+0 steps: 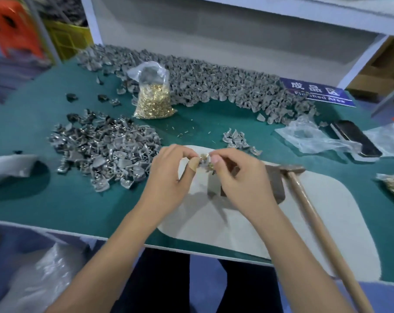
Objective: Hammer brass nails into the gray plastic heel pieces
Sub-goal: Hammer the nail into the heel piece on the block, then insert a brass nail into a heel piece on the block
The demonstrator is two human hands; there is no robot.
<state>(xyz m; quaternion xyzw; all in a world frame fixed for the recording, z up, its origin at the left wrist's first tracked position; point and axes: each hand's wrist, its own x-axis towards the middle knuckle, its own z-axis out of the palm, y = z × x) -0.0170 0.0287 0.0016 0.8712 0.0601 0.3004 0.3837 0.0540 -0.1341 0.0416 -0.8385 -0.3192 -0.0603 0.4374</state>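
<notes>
My left hand (168, 175) and my right hand (239, 175) meet over a white pad (327, 222) at the table's front. Between their fingertips they pinch a small gray heel piece (202, 162) with brass nails against it. My left thumb wears a bandage. A metal block (274, 184) lies on the pad under my right hand. The hammer (304, 197) lies to the right, its head by the block and its wooden handle running toward me. A clear bag of brass nails (154, 99) stands behind. A heap of gray heel pieces (105, 152) lies to the left.
A long bank of gray pieces (214, 82) runs along the back of the green table (55, 199). A small cluster of pieces (239, 141) sits behind the pad. A blue "Finished Area" sign (315, 92), crumpled plastic (311, 136) and a dark flat object (358, 138) lie at right.
</notes>
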